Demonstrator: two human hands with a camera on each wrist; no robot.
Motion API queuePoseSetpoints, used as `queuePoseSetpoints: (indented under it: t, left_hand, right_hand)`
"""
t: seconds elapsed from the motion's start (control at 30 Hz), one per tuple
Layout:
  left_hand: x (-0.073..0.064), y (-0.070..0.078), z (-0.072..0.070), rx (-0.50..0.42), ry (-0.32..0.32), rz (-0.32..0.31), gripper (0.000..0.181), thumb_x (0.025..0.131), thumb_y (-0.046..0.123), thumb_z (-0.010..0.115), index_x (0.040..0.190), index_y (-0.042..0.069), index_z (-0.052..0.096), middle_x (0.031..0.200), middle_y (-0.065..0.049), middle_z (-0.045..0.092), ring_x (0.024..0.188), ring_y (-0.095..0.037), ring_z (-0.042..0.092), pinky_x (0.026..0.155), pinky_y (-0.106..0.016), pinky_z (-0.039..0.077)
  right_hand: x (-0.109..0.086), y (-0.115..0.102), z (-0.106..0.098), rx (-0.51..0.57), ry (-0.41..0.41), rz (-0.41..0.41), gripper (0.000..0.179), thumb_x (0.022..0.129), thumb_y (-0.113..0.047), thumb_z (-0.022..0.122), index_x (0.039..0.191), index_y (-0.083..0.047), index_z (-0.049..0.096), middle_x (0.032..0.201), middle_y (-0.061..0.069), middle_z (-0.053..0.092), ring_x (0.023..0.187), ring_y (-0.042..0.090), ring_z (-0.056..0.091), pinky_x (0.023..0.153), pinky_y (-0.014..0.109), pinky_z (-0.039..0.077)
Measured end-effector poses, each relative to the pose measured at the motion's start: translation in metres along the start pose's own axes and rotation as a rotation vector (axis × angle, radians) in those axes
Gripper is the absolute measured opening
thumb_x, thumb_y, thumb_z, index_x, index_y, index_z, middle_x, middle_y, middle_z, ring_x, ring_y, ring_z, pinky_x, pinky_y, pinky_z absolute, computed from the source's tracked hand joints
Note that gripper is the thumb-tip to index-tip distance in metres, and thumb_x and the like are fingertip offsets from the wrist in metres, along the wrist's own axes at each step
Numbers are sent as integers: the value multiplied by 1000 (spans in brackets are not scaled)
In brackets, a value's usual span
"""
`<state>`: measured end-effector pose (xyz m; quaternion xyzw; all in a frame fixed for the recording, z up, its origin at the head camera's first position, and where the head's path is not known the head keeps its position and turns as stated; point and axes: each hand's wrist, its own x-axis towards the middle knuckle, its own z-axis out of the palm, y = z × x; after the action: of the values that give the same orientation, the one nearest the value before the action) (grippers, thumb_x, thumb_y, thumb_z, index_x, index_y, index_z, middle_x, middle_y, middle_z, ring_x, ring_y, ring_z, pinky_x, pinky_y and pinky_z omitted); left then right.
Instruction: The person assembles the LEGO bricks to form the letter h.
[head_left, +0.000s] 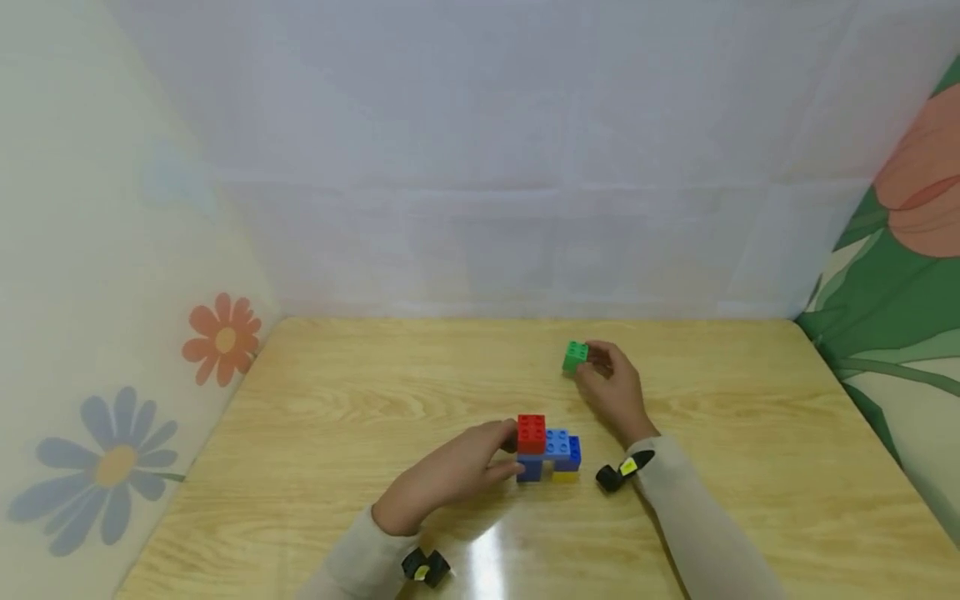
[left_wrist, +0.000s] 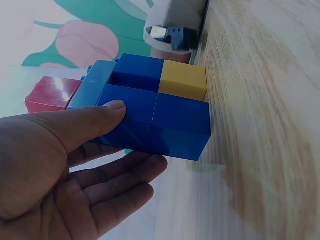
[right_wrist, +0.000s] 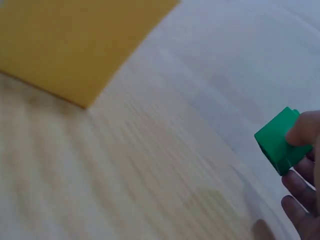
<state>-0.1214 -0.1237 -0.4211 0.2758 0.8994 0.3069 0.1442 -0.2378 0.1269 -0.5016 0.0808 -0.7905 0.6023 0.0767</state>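
My left hand [head_left: 456,468] holds a small structure of toy building bricks at its left side. In the left wrist view the thumb lies on a dark blue brick [left_wrist: 127,112], the other fingers behind. A red brick [head_left: 532,433] tops the structure's left end. Under it a light blue brick [head_left: 557,442] spans to the right, over dark blue bricks [head_left: 528,470] and a yellow brick [head_left: 566,477] at the lower right. Farther back, my right hand [head_left: 618,396] pinches a green four-stud brick [head_left: 575,356] between thumb and fingers, studs up.
The wood-grain table [head_left: 360,383] reaches back to a white cloth backdrop [head_left: 510,233]. Flower-patterned panels flank it, one on the left [head_left: 105,333] and one on the right [head_left: 892,350]. Each wrist wears a small black device [head_left: 426,568].
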Motion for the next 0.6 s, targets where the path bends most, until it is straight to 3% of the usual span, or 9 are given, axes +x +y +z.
queuePoseSetpoints:
  t: [0.17, 0.3, 0.47, 0.6]
  left_hand:
    - [0, -2, 0, 5, 2, -3, 29, 97, 32, 61, 120, 15, 56, 116, 0, 65, 113, -16, 59, 97, -34, 49]
    - [-1, -5, 0, 16, 11, 5, 28, 97, 32, 61, 119, 14, 56, 115, 0, 65, 112, -17, 60, 96, -35, 49]
    - [0, -8, 0, 9, 13, 20, 28, 97, 31, 62, 118, 13, 56, 113, -1, 65, 110, -18, 61, 95, -36, 50]
    - [3, -10, 2, 9, 10, 34, 29, 97, 32, 62, 118, 13, 56, 112, 0, 66, 110, -17, 61, 95, -36, 50]
  right_hand:
    - [-13, -7, -5, 46, 17, -25, 41, 93, -22, 67, 130, -12, 54, 122, 6, 59, 115, 20, 54, 105, 37, 41]
    - [-20, -16, -5, 129, 8, -101, 43, 94, -8, 65, 133, -2, 50, 124, 12, 56, 116, 22, 52, 105, 34, 42]
    - [-24, -35, -6, 223, 5, -317, 49, 91, 14, 57, 137, 9, 41, 120, 22, 50, 112, 23, 51, 99, 32, 46]
    - [-28, -56, -8, 279, 7, -485, 46, 88, 21, 52, 132, 13, 41, 118, 17, 51, 108, 19, 51, 95, 28, 47]
